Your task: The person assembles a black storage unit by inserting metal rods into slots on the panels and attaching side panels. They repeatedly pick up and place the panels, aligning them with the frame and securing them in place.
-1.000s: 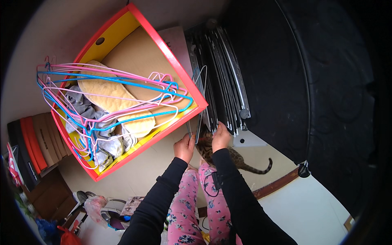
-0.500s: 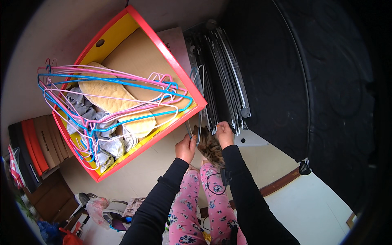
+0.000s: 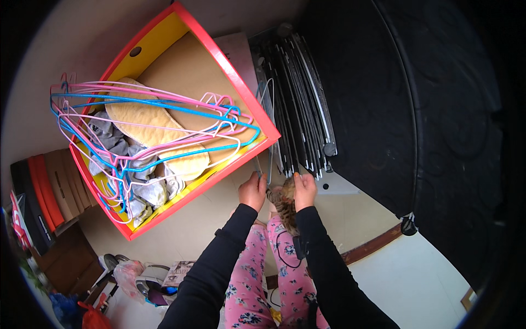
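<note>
My left hand (image 3: pixel 252 191) is closed around the lower end of a thin pale-grey clothes hanger (image 3: pixel 272 109), which stretches away in front of the black rods. My right hand (image 3: pixel 304 191) is closed in a pinch just below those rods; whatever lies between its fingers is hidden. Between and below my hands is a striped tabby cat (image 3: pixel 285 209), close to my legs. To the left, several pink, white and blue hangers (image 3: pixel 192 111) lie across the red-rimmed yellow box (image 3: pixel 216 55). Under them are grey and white cloths (image 3: pixel 109 134) and a quilted yellow pad (image 3: pixel 150 128).
Folded black rods with white ends (image 3: pixel 296 98) stand against a large black fabric panel (image 3: pixel 378 109). Flat boxes (image 3: pixel 55 186) are stacked at far left. A pink plastic bag (image 3: pixel 129 274) and a red bag (image 3: pixel 97 316) lie at lower left.
Both hands have drawn slightly nearer to me. My right hand has moved down from the rod ends, and the cat's head has shifted between my hands.
</note>
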`<state>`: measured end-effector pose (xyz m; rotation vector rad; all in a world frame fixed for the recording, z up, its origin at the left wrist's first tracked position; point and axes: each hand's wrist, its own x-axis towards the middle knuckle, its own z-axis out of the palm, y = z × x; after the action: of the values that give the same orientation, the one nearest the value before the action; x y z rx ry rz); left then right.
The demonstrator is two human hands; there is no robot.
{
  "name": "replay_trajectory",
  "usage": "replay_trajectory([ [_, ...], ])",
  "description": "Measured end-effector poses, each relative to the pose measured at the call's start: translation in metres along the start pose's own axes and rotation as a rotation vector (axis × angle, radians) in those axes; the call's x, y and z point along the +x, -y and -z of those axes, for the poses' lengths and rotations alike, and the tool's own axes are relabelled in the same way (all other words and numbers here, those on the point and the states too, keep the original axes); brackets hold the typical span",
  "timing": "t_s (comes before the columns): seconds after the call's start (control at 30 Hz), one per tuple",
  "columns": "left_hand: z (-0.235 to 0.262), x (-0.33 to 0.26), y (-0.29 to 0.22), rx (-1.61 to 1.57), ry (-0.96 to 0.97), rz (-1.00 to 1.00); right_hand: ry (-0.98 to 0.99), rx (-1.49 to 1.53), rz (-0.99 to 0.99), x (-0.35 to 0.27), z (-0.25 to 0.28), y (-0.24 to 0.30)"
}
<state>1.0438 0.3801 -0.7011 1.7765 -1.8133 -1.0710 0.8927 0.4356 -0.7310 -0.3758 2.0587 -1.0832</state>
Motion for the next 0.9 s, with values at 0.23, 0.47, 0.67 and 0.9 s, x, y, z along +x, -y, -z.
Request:
replay_trajectory([
  [0.23, -0.014, 0.007, -0.015, -0.055, -0.093, -0.006, -0.078, -0.293, 0.288, -0.048, 0.044, 0.031],
  [0.47, -0.026, 0.036, -0.031, 0.051, -0.120, 0.002, 0.050, -0.313, 0.215, -0.078, 0.096, 0.047],
  [0.67, -0.038, 0.078, -0.037, 0.113, -0.197, -0.036, 0.083, -0.452, 0.305, -0.104, 0.129, 0.071],
  [0.9, -0.043, 0.091, -0.028, 0.093, -0.038, 0.036, 0.097, -0.507, 0.503, -0.122, 0.147, 0.093],
])
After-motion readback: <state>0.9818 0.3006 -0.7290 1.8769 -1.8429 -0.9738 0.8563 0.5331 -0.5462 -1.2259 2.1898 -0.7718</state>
